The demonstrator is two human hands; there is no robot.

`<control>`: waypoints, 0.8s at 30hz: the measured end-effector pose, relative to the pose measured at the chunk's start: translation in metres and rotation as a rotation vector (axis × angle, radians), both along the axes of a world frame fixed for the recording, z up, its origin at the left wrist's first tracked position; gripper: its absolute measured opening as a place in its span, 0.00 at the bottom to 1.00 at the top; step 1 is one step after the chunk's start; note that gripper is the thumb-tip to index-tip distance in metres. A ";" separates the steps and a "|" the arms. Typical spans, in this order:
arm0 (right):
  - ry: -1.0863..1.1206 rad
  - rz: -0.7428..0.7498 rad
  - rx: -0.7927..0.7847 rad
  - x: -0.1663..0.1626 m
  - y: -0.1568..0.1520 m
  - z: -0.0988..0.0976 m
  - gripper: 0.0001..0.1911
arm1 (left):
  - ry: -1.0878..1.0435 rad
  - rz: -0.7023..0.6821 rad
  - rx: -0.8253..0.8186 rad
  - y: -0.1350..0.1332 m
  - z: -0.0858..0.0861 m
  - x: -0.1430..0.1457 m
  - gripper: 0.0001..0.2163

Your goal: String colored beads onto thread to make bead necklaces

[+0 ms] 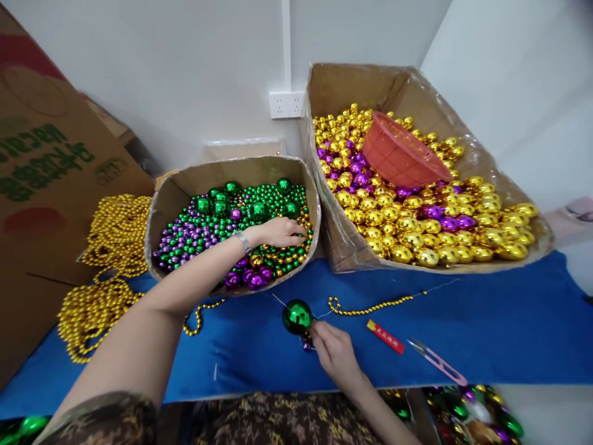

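Note:
My left hand (282, 232) reaches into the left cardboard box (234, 163), over small green and gold beads at its right side. Its fingers are curled down among the beads; what is between them cannot be made out. Above the blue cloth, my right hand (336, 349) is closed in a pinch on a thin thread, right beside a large shiny green ball (297, 317). A small purple bead (306, 346) hangs just under this ball. Thread ends stick out at the ball's upper left and right.
A larger box (333, 247) of gold and purple beads holds a red basket (403, 154). On the blue cloth (278, 371) lie a gold bead strand (370, 307), a red-and-yellow strip (385, 337) and pink thread snips (438, 361). Gold bead strands (104, 312) are heaped at left.

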State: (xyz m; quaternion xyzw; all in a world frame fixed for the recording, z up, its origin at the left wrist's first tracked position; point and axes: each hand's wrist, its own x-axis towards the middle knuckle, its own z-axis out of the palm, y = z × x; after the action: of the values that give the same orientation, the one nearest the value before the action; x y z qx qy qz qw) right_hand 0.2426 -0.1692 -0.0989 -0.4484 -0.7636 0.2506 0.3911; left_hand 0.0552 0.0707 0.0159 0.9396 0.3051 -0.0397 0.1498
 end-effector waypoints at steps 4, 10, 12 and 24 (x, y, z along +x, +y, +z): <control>-0.015 0.004 0.026 0.001 -0.003 0.002 0.11 | -0.077 -0.047 0.143 -0.036 0.005 -0.021 0.20; -0.027 -0.018 0.048 0.006 -0.005 0.007 0.11 | -0.364 0.222 0.183 -0.060 0.015 -0.052 0.15; -0.029 -0.028 0.057 0.007 -0.005 0.009 0.11 | -0.424 0.349 0.167 -0.064 0.012 -0.055 0.13; -0.067 -0.076 0.112 0.009 -0.009 0.015 0.11 | -0.084 0.436 0.289 -0.055 -0.001 -0.022 0.11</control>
State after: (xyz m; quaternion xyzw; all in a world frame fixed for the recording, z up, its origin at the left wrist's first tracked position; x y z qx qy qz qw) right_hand 0.2518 -0.1780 -0.0836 -0.4626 -0.7717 0.1774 0.3988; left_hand 0.0330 0.0160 0.0151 0.8642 0.4963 0.0766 0.0319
